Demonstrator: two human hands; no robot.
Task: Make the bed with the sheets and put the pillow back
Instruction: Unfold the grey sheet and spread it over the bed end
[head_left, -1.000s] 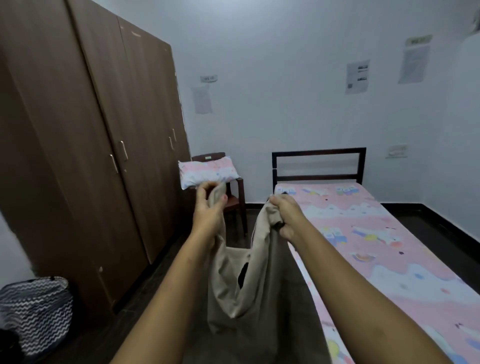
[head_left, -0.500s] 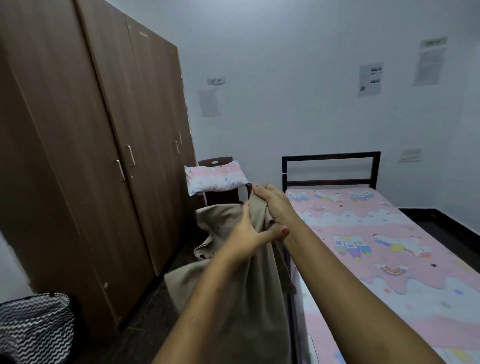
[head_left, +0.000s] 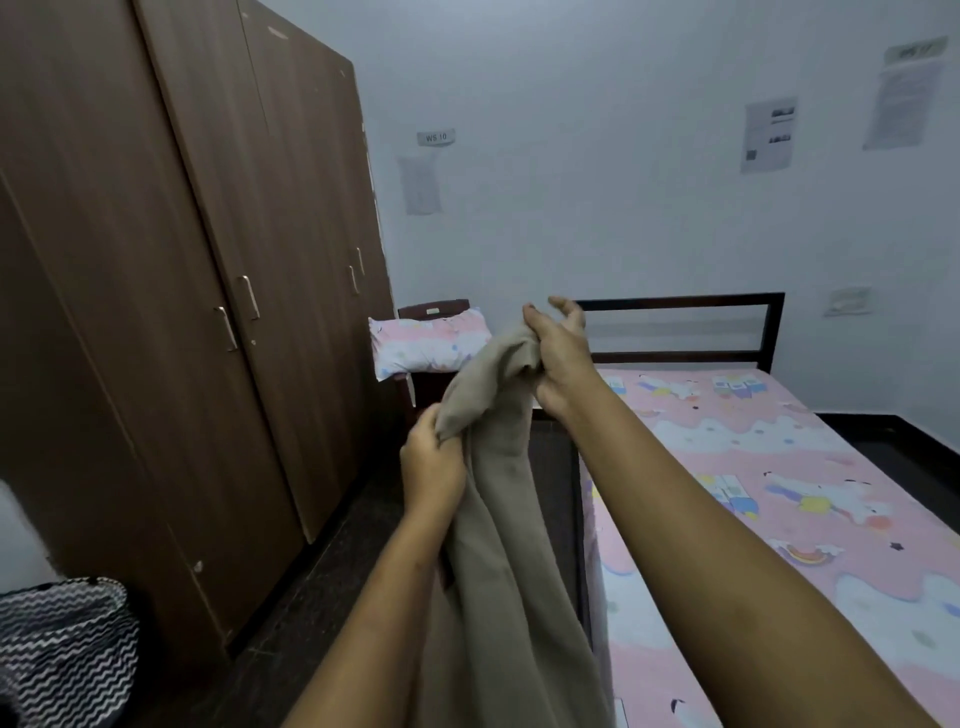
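The beige sheet (head_left: 498, 467) hangs beside the bed (head_left: 779, 493), bunched in our left hand (head_left: 434, 457) grip below and our right hand (head_left: 558, 358) grip above, pillow (head_left: 428, 343) on the chair (head_left: 434, 309).

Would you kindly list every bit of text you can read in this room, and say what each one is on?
"WS 10": small grey sign on the wall beside the wardrobe.
Paper below the sign: too faint to read.
Two printed notices on the right of the wall: too small and blurred.
Chair label: unreadable.
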